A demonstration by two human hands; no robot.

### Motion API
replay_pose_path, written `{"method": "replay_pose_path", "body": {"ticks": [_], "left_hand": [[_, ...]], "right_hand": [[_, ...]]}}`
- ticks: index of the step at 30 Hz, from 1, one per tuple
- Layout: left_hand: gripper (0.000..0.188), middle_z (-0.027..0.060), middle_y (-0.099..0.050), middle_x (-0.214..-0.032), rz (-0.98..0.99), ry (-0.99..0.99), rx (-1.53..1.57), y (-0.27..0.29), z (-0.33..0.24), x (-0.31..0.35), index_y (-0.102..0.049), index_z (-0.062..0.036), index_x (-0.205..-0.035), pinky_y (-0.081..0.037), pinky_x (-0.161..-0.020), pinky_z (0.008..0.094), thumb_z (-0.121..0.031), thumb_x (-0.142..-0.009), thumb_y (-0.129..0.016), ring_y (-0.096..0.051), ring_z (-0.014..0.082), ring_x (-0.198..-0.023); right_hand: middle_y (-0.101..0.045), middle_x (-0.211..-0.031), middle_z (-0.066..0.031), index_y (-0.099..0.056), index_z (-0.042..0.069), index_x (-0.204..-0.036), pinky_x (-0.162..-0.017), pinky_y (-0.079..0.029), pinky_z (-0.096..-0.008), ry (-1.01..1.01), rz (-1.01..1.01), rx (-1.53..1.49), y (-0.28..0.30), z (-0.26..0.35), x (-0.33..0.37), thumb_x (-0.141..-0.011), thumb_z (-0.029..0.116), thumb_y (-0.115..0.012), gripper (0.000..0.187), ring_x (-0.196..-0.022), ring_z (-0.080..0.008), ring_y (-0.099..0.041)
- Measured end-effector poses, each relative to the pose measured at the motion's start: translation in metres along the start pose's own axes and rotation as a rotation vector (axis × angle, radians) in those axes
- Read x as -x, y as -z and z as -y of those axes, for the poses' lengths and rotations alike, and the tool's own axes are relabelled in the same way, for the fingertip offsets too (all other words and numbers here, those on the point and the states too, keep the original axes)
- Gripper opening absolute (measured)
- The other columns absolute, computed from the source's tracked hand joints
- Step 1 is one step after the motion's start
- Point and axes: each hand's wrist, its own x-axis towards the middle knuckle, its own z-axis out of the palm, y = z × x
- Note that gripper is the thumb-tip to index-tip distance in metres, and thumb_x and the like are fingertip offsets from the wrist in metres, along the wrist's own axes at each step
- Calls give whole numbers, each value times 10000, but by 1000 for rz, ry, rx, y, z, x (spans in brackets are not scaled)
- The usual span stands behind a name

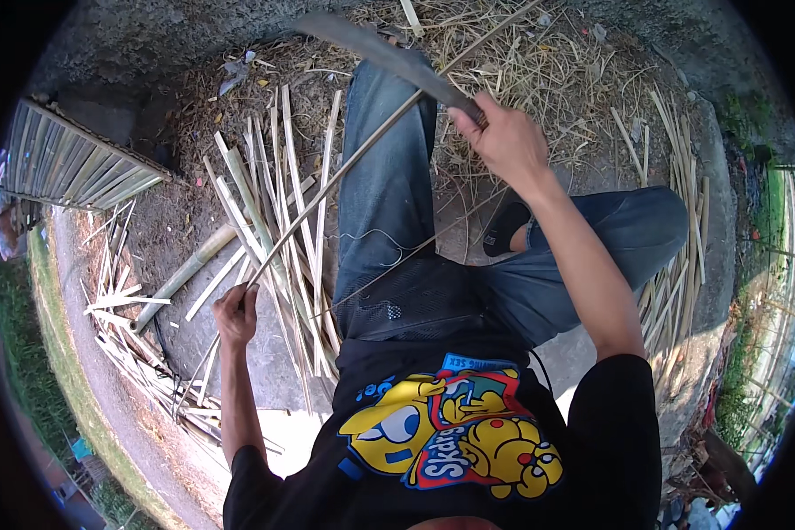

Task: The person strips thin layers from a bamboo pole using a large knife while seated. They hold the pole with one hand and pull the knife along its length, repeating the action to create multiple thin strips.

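My left hand [236, 314] is closed round the lower end of a long, thin bamboo strip [329, 187]. The strip slants up and to the right over my stretched-out leg, past the top of the view. In my right hand [510, 141] is the handle of a machete [387, 57], its wide, dark blade pointing up and left. Blade and strip cross above my knee; whether they touch, I cannot tell. The blade's tip is slightly blurred. A dark cloth [415, 296] lies over my lap, and a thin curled shaving [371, 234] rests on my jeans.
Split bamboo strips [278, 221] lie in a heap left of my leg, beside a bamboo pole [190, 269]. More strips form piles at the far left [141, 371] and right [680, 230]. Shavings [583, 79] litter the ground ahead. A bamboo panel [79, 163] stands at the upper left.
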Motion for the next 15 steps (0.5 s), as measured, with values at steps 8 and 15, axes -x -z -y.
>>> {"method": "replay_pose_path", "body": {"ticks": [8,15], "left_hand": [[153,181,-554,-690,-132,-20,-209,48,163,140,-612,-9,-831,-381,-539,457,-88,-957,-578,-537,365,-573],[277,81,-448,-595,-613,35,-8,18,44,11,-616,-16,-795,-304,-491,360,-179,-1017,-592,-416,162,-515]], "right_hand": [[-576,-622,-96,-551,19,-821,-534,-467,-418,-924,-478,-775,28,-248,-66,-1013,571,-482,588,-521,-237,-581],[-485,-615,-32,-457,90,-833,-468,-416,-353,-786,-575,-1426,28,-146,-55,-961,465,-627,432,-476,-164,-488]]}}
